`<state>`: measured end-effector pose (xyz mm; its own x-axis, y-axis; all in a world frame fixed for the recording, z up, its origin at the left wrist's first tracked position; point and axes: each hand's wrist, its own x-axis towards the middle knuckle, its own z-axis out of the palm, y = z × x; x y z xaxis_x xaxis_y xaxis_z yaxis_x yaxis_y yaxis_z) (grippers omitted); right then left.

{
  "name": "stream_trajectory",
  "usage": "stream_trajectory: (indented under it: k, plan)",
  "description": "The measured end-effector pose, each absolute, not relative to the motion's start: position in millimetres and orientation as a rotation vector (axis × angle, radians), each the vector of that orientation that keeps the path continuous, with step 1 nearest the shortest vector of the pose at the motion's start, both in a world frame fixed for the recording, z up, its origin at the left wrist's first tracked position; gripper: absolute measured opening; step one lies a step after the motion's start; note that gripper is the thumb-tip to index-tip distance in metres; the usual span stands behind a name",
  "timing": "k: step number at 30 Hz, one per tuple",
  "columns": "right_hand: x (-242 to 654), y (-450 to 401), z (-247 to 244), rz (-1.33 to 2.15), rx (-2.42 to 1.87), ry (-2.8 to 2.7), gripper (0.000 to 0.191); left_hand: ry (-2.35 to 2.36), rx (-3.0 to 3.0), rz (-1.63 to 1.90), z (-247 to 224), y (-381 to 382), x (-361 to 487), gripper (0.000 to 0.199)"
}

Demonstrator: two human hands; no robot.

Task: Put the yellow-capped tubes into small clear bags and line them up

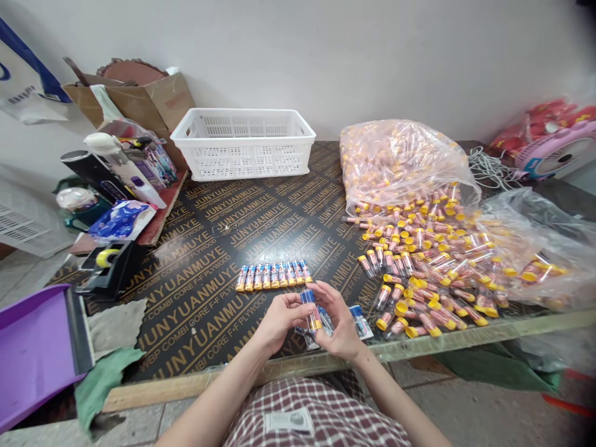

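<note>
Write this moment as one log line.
left hand: holding tube; right hand: at same tube; tube row: beyond hands; loose tubes: at right; white basket: at back

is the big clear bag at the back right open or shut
Open: the bag gapes at its near side, and loose yellow-capped tubes spread from there across the table.

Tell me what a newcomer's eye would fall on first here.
Most likely the sprawling heap of yellow-capped tubes on the table's right side, lying in front of a bulging clear plastic bag full of more. Next, perhaps, the neat row of blue-labelled tubes near the middle, just beyond the held tube. The purple dustpan at the left edge also stands out.
</note>
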<state>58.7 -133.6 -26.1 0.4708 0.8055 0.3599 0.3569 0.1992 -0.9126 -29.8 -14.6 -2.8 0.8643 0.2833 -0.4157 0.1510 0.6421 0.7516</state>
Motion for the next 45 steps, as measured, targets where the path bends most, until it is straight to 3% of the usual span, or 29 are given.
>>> stream_trajectory:
  k: [4, 7, 10, 13, 17, 23, 27, 31, 37, 45]
  plan:
    - [70, -127, -22, 0.432, -1.449, -1.197, 0.085, 0.596, 0.984, 0.157, -4, 6, -33, 0.035]
    - [103, -129, -27, 0.246, -1.680, -1.114, 0.084, 0.809, 1.248, 0.355, -7, 53, -44, 0.038]
    - [146, -138, -40, -0.008, -1.963, -0.855, 0.064, 1.135, 1.618, 0.495, -17, 108, -63, 0.041]
    - [178, -148, -54, -0.127, -2.108, -0.778, 0.041, 1.333, 1.913, 0.402, -36, 144, -79, 0.037]
    - [187, -152, -65, -0.171, -2.199, -0.880, 0.033, 1.355, 2.058, 0.285, -56, 156, -84, 0.037]
    - [193, -155, -72, -0.212, -2.395, -0.927, 0.029, 1.387, 2.333, 0.301, -39, 136, -80, 0.053]
    - [207, -153, -74, -0.217, -2.587, -0.928, 0.031, 1.185, 2.330, 0.553, -32, 81, -63, 0.035]
    - [212, -145, -75, -0.203, -2.731, -0.948, 0.033, 0.735, 2.205, 0.166, -48, 10, -40, 0.025]
    - [210, -147, -74, -0.207, -2.814, -0.971, 0.034, 0.742, 2.166, 0.103, -66, -17, -31, 0.005]
    - [212, -149, -67, -0.251, -2.826, -0.930, 0.035, 0.669, 2.267, 0.131, -63, -15, -37, 0.011]
